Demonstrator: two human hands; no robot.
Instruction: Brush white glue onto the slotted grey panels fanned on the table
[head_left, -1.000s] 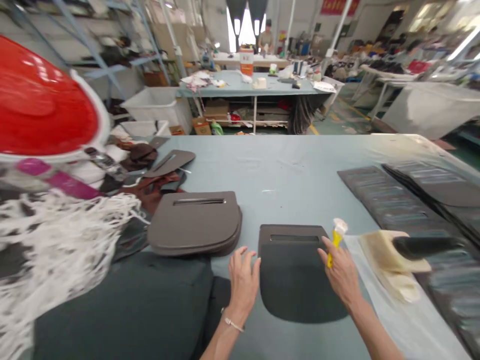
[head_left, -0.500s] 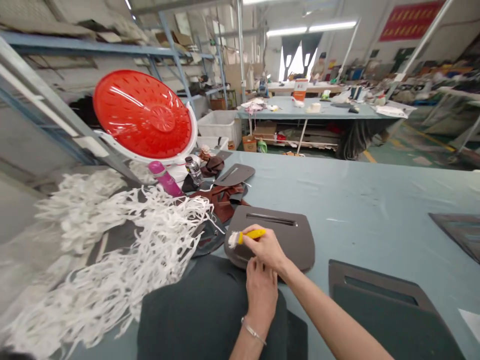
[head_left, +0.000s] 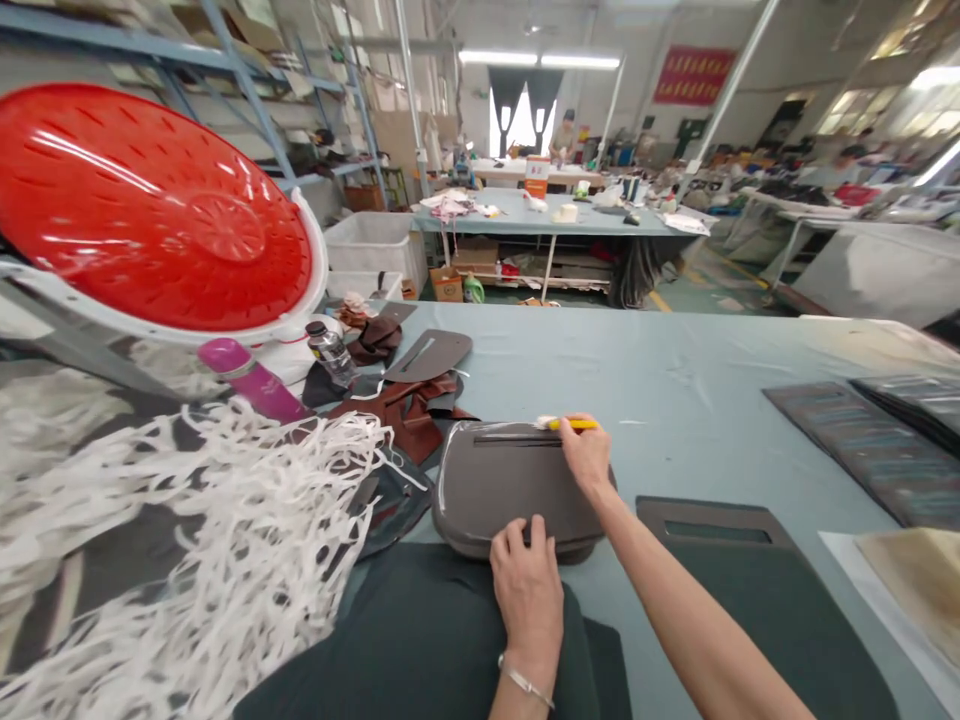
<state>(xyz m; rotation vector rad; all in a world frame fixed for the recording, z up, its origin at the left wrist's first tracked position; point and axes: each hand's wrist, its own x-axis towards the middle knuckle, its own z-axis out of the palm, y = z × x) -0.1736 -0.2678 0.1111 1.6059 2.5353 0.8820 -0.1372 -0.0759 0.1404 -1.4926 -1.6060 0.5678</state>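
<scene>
While the right hand (head_left: 589, 460) has its fingers closed around the brush (head_left: 576, 424), the left hand (head_left: 529, 590) rests loosely spread fingers on the near edge of the panel (head_left: 510, 490), atop a stack (head_left: 581, 552). Left of the bristles (head_left: 545, 424), a wet-looking shine follows the far and left edges; right of the fingers, the edge seems undone. Beyond the fingers, tabletop (head_left: 637, 370) gives open room; scraps (head_left: 411, 425) crowd leftward, and a second panel (head_left: 795, 590) lies near, rightward.

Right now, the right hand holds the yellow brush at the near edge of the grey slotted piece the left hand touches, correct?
Not near: the head view shows the right hand holding the yellow brush at the far edge of the grey piece the left hand touches.
</scene>
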